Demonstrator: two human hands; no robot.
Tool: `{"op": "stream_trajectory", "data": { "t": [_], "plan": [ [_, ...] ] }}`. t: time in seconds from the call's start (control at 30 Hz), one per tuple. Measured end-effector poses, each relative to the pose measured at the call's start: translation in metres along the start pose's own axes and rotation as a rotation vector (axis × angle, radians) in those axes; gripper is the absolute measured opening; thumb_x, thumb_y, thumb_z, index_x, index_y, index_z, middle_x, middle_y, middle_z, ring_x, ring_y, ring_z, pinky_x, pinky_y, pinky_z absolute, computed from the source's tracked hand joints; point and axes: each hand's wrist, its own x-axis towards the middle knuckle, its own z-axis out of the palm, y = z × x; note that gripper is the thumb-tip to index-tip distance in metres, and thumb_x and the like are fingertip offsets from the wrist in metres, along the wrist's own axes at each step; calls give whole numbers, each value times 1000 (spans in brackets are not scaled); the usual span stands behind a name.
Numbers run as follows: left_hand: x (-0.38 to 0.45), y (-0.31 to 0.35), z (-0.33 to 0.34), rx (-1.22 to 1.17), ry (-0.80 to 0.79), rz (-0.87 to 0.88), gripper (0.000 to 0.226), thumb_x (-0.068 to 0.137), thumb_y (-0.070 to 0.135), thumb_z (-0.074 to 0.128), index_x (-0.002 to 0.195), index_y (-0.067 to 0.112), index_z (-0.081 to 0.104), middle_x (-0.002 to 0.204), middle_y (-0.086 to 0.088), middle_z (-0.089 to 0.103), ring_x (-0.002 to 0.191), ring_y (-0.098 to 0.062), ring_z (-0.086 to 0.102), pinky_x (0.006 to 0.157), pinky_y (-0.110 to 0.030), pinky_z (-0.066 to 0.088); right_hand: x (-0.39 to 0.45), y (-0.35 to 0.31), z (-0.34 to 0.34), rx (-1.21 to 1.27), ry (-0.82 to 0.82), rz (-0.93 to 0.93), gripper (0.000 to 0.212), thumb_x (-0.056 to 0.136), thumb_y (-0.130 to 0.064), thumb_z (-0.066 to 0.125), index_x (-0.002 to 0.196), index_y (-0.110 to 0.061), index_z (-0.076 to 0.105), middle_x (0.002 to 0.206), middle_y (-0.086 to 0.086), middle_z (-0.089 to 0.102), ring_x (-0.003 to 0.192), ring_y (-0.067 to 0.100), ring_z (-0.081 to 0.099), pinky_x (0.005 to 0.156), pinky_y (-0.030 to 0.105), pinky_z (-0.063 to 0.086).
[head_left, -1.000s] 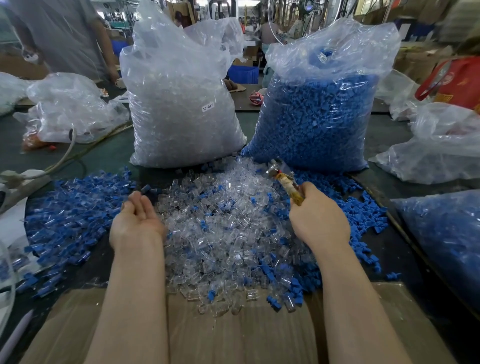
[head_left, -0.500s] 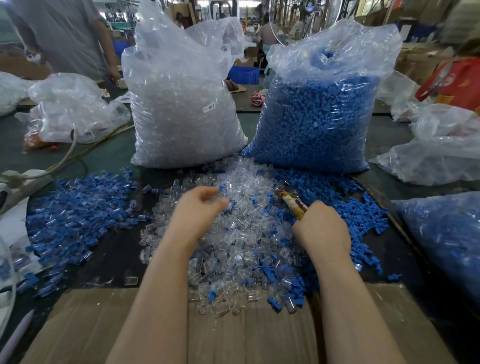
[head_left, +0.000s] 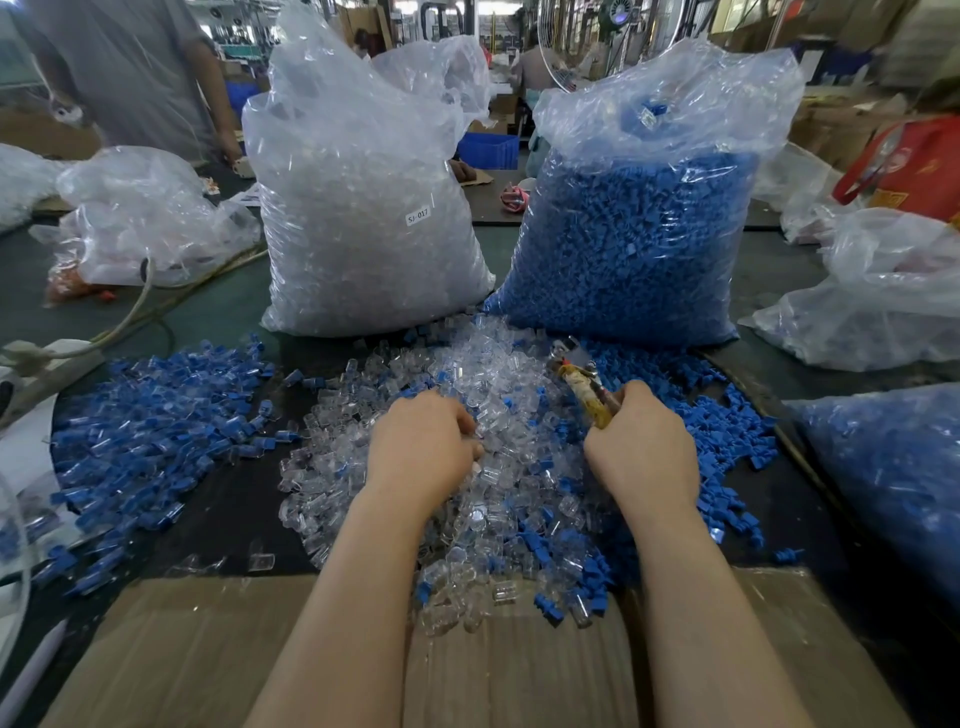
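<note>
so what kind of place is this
Probably a factory workshop: a sack of clear parts and a sack of blue parts on the bench, a loose heap in front, another worker behind.

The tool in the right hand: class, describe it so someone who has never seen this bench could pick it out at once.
Find the tall bag of blue parts at the back right. In front of its base, the right hand grips the tool. Alone among loose blue and clear plastic pieces, it has a metal head and worn yellow handles.
</note>
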Motion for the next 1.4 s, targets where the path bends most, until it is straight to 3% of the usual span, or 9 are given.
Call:
{"op": "stream_trajectory", "data": {
  "t": [0.2,0.33,0.43,0.53,0.7,0.9,1.03,1.2,1.4],
  "plan": [
    [1,0,5,-72,56,14,10,89,30,70,98,28,67,96,9,67,92,-14,62,92,-42,51,5,-2,1,80,39,-49,15,92,-32,61,95,-21,52,79,-2,53,69,21,47,59,32,34],
    [5,1,6,-357,175,27,5,93,25,62,96,29,61,89,14,65,80,-3,60,69,-23,49,8,-5,1,341,-1,-47,10,91,-32,65,91,-22,63,81,-1,62,75,22,57,65,35,45],
    [6,4,3,-658,188,8,8,93,24,64,92,31,62,88,11,68,80,-7,65,68,-24,51,9,-7,0,599,-43,-62,4,91,-22,66,90,-25,68,72,-5,62,57,11,52,53,28,41],
    [5,8,-2,-1000,122,-62,8,92,17,66,96,23,70,86,4,73,78,-11,69,67,-21,54,6,-8,-2,724,-71,-105,19,91,-12,63,83,-29,69,54,-13,54,39,2,38,40,19,33],
    [3,19,-7,-1391,41,-202,20,89,17,69,99,0,71,68,1,66,65,-12,68,65,-24,57,-1,-14,-3,822,-90,-213,23,91,-8,63,83,-29,69,48,-16,51,38,3,33,39,16,30],
    [-2,28,-7,-1708,-7,-299,6,82,5,73,87,5,70,68,-2,72,63,-11,70,61,-22,58,-5,-17,0,818,-123,-264,19,91,-10,66,85,-28,69,53,-18,57,43,0,40,43,14,34],
    [-3,30,-5,-1787,26,-367,12,78,2,76,88,4,70,70,-5,74,63,-11,71,60,-22,59,-6,-22,1,834,-82,-259,17,87,-14,72,81,-29,65,67,-14,65,61,-1,57,56,12,45],
    [-1,30,-3,-1749,68,-363,13,77,1,76,88,6,70,73,-6,75,66,-12,72,62,-21,59,-9,-25,-3,858,-52,-355,20,89,-14,71,79,-30,65,74,-8,65,62,2,55,59,17,47],
    [-2,31,-1,-1656,24,-343,8,84,3,72,89,9,71,75,-4,76,69,-10,72,72,-23,61,-13,-30,-4,859,-60,-414,18,91,-9,68,84,-26,65,66,-27,62,61,-6,55,58,7,41]
  ]
}}
